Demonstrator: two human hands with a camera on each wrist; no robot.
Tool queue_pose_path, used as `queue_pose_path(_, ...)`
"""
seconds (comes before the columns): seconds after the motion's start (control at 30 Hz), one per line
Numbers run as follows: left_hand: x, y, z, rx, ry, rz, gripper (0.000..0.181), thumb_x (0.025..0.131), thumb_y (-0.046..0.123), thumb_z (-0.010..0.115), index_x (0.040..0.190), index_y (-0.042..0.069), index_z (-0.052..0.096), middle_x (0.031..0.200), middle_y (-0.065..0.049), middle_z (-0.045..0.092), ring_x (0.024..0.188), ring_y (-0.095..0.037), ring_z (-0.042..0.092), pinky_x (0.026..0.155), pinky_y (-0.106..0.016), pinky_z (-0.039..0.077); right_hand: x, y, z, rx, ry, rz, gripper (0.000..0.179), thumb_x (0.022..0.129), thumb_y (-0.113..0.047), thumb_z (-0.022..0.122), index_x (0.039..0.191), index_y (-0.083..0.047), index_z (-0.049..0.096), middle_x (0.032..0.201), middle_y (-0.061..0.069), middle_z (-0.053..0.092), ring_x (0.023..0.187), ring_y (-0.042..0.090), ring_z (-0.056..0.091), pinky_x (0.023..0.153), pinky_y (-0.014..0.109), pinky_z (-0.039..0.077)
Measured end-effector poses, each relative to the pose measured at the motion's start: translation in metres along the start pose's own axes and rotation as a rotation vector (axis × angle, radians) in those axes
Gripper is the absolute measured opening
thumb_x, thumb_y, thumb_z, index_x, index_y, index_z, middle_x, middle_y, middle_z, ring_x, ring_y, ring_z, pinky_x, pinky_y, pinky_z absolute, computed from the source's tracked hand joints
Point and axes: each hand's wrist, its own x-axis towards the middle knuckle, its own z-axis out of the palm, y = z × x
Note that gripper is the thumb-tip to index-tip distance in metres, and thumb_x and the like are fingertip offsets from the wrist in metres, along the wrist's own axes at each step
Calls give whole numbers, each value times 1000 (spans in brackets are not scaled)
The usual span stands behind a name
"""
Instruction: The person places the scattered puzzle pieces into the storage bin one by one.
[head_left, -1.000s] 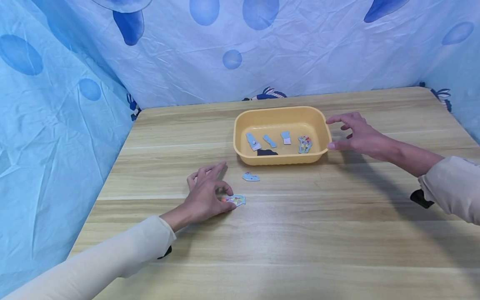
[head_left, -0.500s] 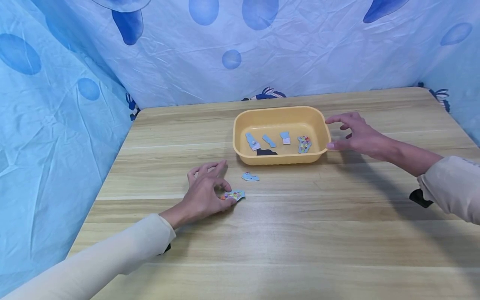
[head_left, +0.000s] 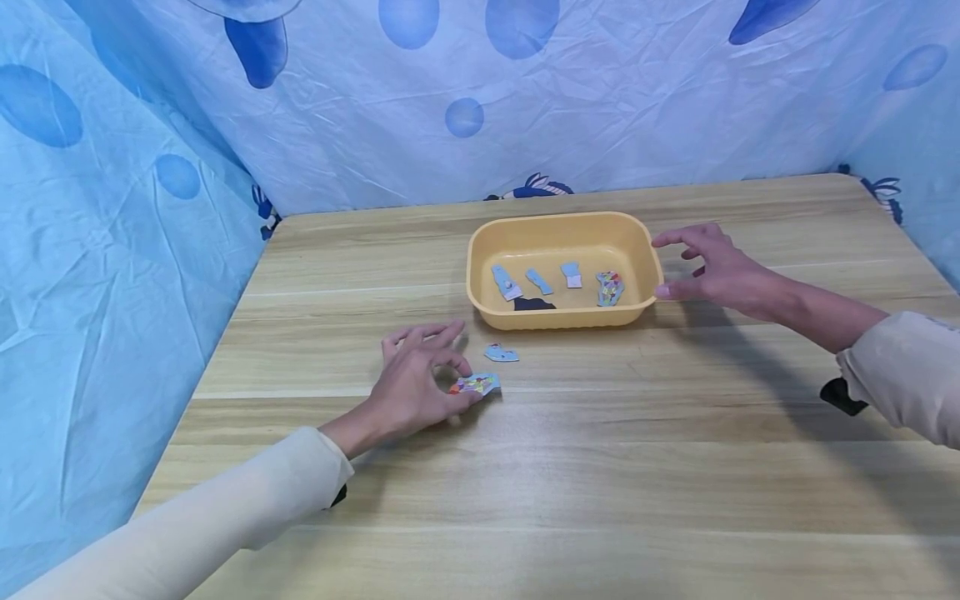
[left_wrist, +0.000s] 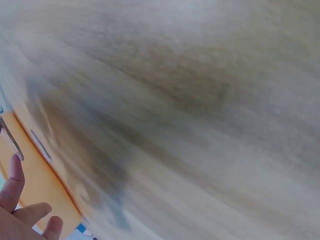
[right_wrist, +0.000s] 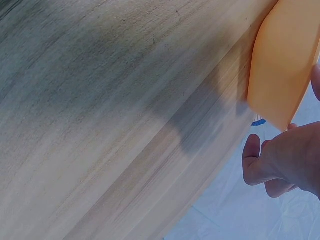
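My left hand (head_left: 416, 379) pinches a colourful jigsaw piece (head_left: 480, 383) between thumb and forefinger, just above the tabletop. In the left wrist view the piece (left_wrist: 11, 139) shows edge-on at the fingertips. A light blue jigsaw piece (head_left: 501, 353) lies flat on the table, between that hand and the yellow tray (head_left: 566, 319). At the tray's right end, my right hand (head_left: 716, 267) touches the rim with its forefinger and thumb spread apart. Inside the tray lie several pieces, among them a multicoloured piece (head_left: 610, 288), a blue-and-white piece (head_left: 572, 275) and a black piece (head_left: 534, 304).
The wooden table (head_left: 600, 483) carries the tray near its far side. A blue patterned cloth (head_left: 360, 108) hangs behind the table and along its left. The right forearm (head_left: 832, 321) reaches across the table's right side.
My left hand has lifted the colourful jigsaw piece off the table and shifted it slightly forward and right. My right hand and the tray have stayed in place.
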Motion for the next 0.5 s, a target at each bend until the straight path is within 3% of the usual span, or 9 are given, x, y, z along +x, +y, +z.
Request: queue_pose_path(0.5, -1, 19, -3, -6, 16, 58, 19, 69, 34, 85, 77, 28, 69, 144, -4, 49, 133, -22, 39, 107, -50, 12, -1, 0, 0, -5, -4, 1, 73, 84, -19, 76, 145, -9, 35, 142, 20, 16, 129, 43, 23, 96, 56, 38)
